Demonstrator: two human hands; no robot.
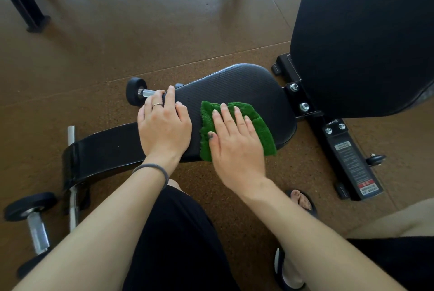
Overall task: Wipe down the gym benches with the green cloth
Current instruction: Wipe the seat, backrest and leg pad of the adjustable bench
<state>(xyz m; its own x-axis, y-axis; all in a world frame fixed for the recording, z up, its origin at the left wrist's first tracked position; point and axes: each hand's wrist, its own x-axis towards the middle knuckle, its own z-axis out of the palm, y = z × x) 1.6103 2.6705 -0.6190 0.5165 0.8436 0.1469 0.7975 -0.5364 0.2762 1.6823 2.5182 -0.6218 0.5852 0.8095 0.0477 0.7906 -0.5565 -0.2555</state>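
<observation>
A black gym bench seat pad (246,88) lies in the middle of the view, with a large raised black back pad (364,39) at the upper right. The green cloth (260,130) is spread on the seat's near right part. My right hand (234,140) presses flat on the cloth with straight fingers. My left hand (164,123) rests on the seat's left end, fingers relaxed and laid over the pad's edge, with a ring on one finger and a grey band on the wrist.
The bench's black frame (347,159) with bolts and a warning label runs to the lower right. Roller wheels (135,90) and chrome bars (37,232) sit at the left. Black rack legs (30,8) stand at the far left and top on the brown floor. My sandalled feet are below.
</observation>
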